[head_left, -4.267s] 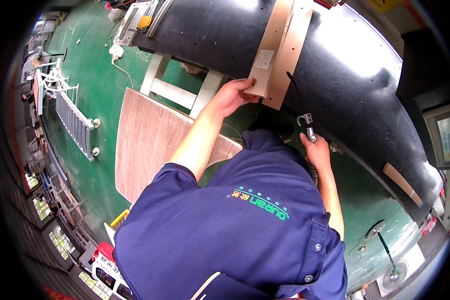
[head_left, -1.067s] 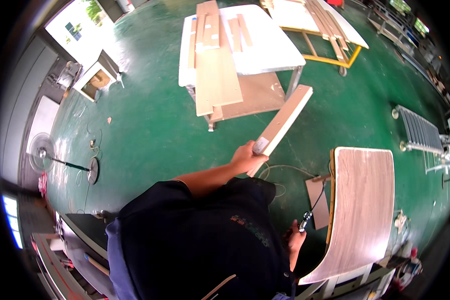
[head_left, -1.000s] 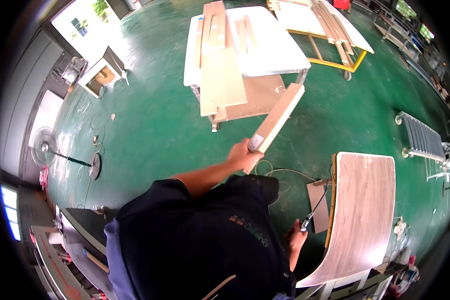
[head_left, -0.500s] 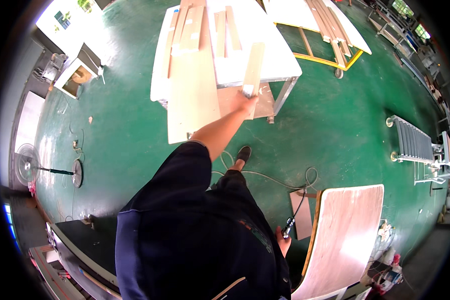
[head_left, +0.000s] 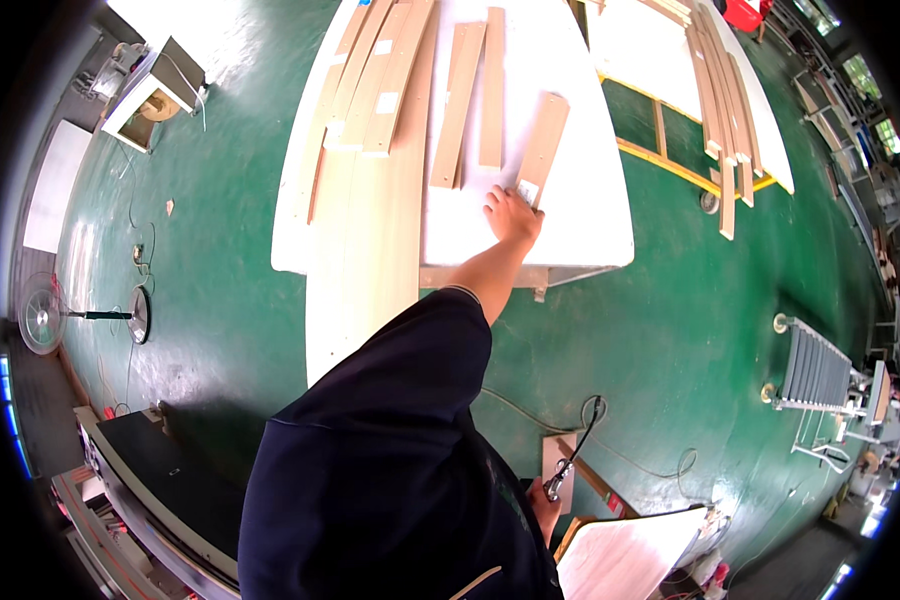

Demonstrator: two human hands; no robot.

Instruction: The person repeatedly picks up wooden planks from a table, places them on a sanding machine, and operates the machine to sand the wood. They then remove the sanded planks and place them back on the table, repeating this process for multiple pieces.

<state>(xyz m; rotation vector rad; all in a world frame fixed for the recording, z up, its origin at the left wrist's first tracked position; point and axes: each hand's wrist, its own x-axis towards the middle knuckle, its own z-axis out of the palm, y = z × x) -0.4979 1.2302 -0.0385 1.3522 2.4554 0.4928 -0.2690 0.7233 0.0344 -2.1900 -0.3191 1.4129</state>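
My left hand reaches forward over the white-topped table, closed on the near end of a short wooden board. That board lies at a slant on the tabletop, with a white label close to my fingers. Low by my right side, my right hand is wrapped round a silver metal hand tool with a dark hose on it; its exact kind is too small to tell. Left of the held board lie two narrow boards. Further left, several labelled boards rest on a long wide panel overhanging the near edge.
A second table with a yellow frame carries long strips at the far right. Near my right side stands a wood-topped piece, with a hose on the green floor. A fan and a roller stand stand farther out.
My left hand has brought the short board from over the table's near edge onto the tabletop. I have moved closer to the table. The tool stays in my right hand.
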